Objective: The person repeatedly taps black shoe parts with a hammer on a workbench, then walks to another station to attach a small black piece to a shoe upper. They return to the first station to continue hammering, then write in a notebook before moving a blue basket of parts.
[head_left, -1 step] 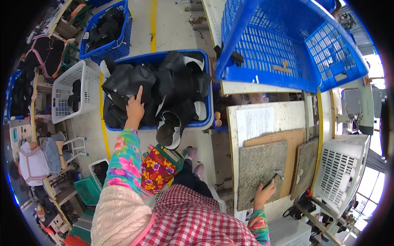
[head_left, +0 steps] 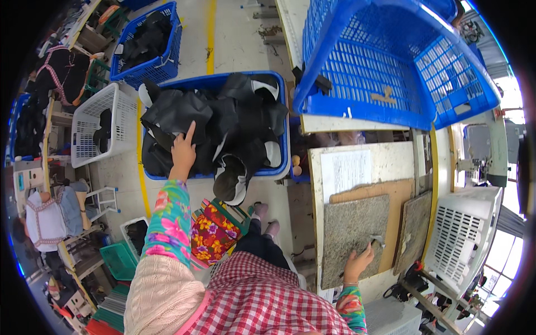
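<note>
My left hand (head_left: 183,153) reaches over a pile of black sheet pieces (head_left: 181,113) in a blue crate (head_left: 286,114). Its index finger points out, the others are bent and apart, and nothing shows in its grasp. Some pieces have pale edges; a black-and-white curved one (head_left: 231,181) hangs over the near rim. At the right, my right hand (head_left: 359,262) is over a grey stone slab (head_left: 353,223), curled around a small hammer (head_left: 379,240). The metal head rests by the slab's surface; the fingers mostly hide the handle.
A large blue basket (head_left: 379,114) lies tipped on the bench, beyond a paper sheet (head_left: 346,167) and cardboard (head_left: 395,192). A second slab (head_left: 412,231) is at the right. White (head_left: 81,131) and blue baskets (head_left: 171,53) stand left. A flowered stool (head_left: 215,231) is near my legs.
The view has shifted slightly. My right fingers look a little looser around the hammer, and less of its handle shows. My left hand stays over the black pieces.
</note>
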`<action>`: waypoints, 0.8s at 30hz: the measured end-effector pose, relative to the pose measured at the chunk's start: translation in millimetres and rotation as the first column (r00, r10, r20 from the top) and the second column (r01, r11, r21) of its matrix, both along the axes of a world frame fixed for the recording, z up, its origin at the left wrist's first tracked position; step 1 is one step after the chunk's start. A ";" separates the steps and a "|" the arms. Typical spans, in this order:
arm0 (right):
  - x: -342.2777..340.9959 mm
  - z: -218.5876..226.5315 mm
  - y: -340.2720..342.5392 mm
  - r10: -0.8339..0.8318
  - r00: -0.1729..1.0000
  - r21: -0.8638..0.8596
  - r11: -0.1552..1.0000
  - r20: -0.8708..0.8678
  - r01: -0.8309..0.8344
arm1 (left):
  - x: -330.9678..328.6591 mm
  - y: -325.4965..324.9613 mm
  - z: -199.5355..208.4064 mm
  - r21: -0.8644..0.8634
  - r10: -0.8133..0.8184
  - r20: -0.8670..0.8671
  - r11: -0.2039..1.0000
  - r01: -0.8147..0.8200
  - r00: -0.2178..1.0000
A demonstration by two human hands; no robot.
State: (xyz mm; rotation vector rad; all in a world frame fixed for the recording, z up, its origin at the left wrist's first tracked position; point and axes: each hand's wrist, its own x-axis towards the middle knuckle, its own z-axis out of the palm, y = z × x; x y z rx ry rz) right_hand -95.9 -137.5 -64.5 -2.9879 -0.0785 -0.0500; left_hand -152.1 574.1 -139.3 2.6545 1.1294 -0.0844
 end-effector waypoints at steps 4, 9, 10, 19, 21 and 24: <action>51.1 -0.8 59.2 0.141 0.989 0.139 0.980 0.035 -0.145 | -35.0 -13.0 30.2 0.110 -0.070 0.205 0.993 0.048 0.976; 119.6 11.3 154.3 0.307 0.947 0.353 0.879 0.091 -0.319 | -80.9 -76.2 -11.0 -0.028 0.179 0.498 0.981 -0.191 0.849; 132.2 15.4 165.8 0.335 0.941 0.366 0.871 0.051 -0.329 | -87.0 -100.8 -26.4 -0.290 0.381 0.535 0.921 -0.259 0.754; 154.0 0.9 139.0 0.125 0.988 0.525 0.849 -0.092 -0.059 | -29.8 -271.9 -16.0 -0.921 0.031 0.024 0.389 0.010 0.999; 147.6 1.9 101.5 -0.018 0.992 0.568 0.818 -0.128 0.088 | 28.3 -277.3 10.1 -0.924 -0.034 0.028 0.380 0.039 0.999; 161.7 7.6 37.8 -0.150 0.987 0.552 0.819 -0.058 0.157 | 120.3 -287.5 42.6 -0.925 -0.126 0.043 0.370 0.087 0.991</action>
